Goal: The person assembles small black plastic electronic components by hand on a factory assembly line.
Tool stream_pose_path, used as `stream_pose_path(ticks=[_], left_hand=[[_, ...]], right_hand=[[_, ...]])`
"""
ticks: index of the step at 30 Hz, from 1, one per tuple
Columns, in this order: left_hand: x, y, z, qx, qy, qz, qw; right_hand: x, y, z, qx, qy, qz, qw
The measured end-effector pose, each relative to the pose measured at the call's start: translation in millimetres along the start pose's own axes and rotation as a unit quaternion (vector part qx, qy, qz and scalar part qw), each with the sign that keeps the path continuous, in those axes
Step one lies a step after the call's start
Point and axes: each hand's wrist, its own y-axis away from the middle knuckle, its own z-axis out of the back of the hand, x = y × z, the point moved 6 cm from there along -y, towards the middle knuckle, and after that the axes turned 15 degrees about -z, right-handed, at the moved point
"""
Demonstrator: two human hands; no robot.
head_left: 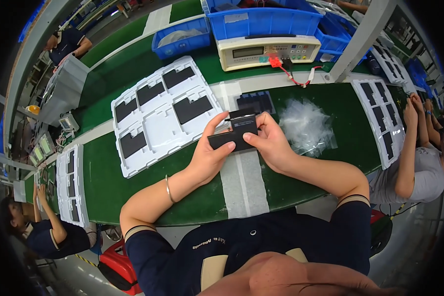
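Both hands hold a flat black rectangular battery pack [233, 136] above the green-topped desk [133, 177], over its pale centre strip. The left hand [209, 153] is clamped on the pack's lower left end, thumb on top; the right hand [269, 143] pinches its right edge, thumb pressed on the face (the fingers underneath are hidden). A small black flap at the pack's top edge is hard to make out. Just left lies a white moulded plastic tray [160, 116] with black packs in some pockets. Right of the hands sits a heap of clear plastic bags [305, 123]. Behind stands a beige tester box [267, 51], its leads partly blocked.
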Motion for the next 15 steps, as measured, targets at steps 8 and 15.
stream_pose_path(ticks=[8,15], left_hand=[[8.4,3.0,9.3,-0.066,0.062,0.104,0.991],[13.8,13.0,17.3,-0.011,-0.054,0.107,0.993]], right_hand=[[35.9,-2.7,25.1,-0.086,0.333,0.138,0.929],[60.4,-4.1,19.4,-0.030,0.475,0.081,0.876]])
